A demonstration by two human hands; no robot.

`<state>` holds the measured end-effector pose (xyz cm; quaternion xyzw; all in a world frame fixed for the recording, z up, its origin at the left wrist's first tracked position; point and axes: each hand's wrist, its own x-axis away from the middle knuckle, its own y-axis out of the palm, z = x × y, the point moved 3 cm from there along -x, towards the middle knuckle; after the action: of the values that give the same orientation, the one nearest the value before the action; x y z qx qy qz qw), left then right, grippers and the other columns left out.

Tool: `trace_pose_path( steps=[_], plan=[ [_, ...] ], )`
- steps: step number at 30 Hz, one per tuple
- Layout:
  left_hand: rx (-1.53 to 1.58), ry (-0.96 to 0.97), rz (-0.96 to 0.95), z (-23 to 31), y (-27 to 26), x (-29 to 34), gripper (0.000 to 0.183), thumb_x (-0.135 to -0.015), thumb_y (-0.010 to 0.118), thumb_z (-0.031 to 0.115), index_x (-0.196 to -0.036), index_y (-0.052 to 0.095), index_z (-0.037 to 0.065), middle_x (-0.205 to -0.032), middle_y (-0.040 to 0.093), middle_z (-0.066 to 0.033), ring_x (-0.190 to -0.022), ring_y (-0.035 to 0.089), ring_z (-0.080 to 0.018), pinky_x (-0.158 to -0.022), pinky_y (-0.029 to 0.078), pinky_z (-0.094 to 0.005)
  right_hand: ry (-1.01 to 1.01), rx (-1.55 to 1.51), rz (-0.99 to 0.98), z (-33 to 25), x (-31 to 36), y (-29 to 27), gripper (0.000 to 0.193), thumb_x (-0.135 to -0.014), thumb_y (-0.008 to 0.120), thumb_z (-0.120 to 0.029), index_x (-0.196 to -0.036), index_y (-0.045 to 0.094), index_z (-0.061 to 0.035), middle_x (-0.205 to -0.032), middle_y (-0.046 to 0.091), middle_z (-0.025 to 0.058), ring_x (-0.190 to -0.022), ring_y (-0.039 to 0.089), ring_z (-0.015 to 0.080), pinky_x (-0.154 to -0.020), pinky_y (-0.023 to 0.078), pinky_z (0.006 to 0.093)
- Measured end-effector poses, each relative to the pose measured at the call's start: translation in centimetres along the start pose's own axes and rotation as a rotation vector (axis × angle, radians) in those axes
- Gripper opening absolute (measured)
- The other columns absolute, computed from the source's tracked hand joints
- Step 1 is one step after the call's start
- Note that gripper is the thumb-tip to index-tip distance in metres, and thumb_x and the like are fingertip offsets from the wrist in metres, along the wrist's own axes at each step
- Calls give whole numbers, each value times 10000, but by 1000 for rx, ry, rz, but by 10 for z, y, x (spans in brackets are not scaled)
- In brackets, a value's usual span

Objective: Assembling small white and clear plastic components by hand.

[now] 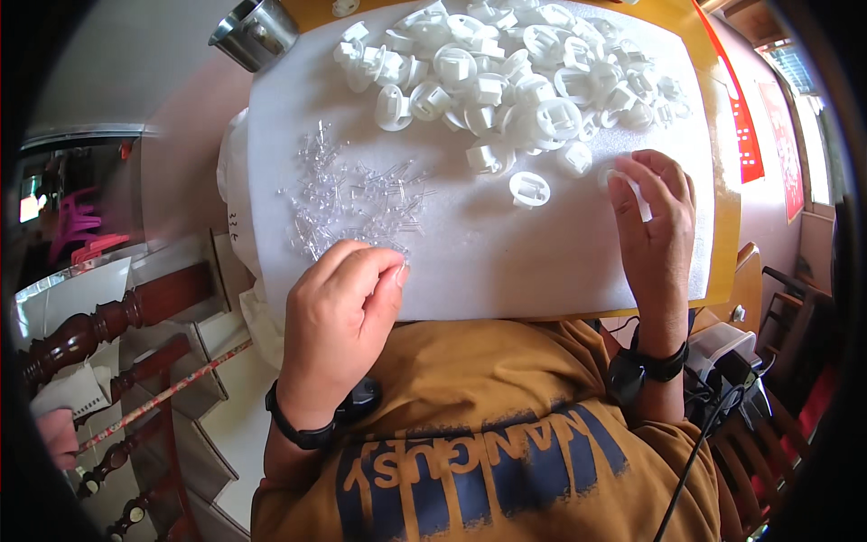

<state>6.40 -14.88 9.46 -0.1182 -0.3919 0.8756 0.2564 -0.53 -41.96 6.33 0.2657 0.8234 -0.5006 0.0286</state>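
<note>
My left hand [343, 303] is closed in a pinch at the near edge of a pile of small clear plastic pieces with thin prongs [361, 194]. Whatever lies between its thumb and forefinger is too small to make out. On the right, my right hand [659, 203] grips a white round plastic part [644, 200] between thumb and fingers, which partly cover it. A loose white part with a round flange [529, 190] lies between the hands. Beyond it spreads a large heap of similar white parts [488, 90].
A white foam sheet [506, 262] covers most of the yellow-brown table [725, 226]. At the far left stands a metal cup [256, 36]. Dark wooden stair railings [117, 321] are to the left. A black cable [691, 461] runs down at my right side.
</note>
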Motion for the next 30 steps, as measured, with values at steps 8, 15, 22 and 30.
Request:
trace_pose_path(
  steps=[8,15,22,30],
  plan=[
    [-130,47,44,-8,13,-16,82,-823,635,-3,-899,603,-1,-798,572,-94,-626,548,-195,-577,450,-295,-50,-100,-112,-20,8,-2,118,-813,647,-52,-924,657,-13,-974,634,121,-897,599,297,-797,478,373],
    [-205,20,17,-16,15,-15,96,-817,634,-13,-906,602,-2,-811,576,-99,-633,556,-204,-579,461,-294,-154,-174,-168,-18,17,-2,154,-797,645,0,-948,657,-25,-914,637,114,-860,615,283,-760,488,365],
    [-120,-85,116,-25,-7,11,83,-831,614,-25,-913,603,-15,-795,570,-83,-622,526,-149,-567,430,-254,-79,-138,-223,-16,20,-3,283,-789,654,3,-1068,646,-41,-928,624,122,-869,606,281,-759,488,361],
    [-115,-50,39,-24,2,27,127,-761,687,7,-856,609,40,-779,587,-97,-663,580,-281,-597,457,-371,-94,-94,-272,-21,23,-4,230,-815,642,-32,-1045,634,-44,-1075,632,125,-952,616,300,-815,492,369]
  ],
)
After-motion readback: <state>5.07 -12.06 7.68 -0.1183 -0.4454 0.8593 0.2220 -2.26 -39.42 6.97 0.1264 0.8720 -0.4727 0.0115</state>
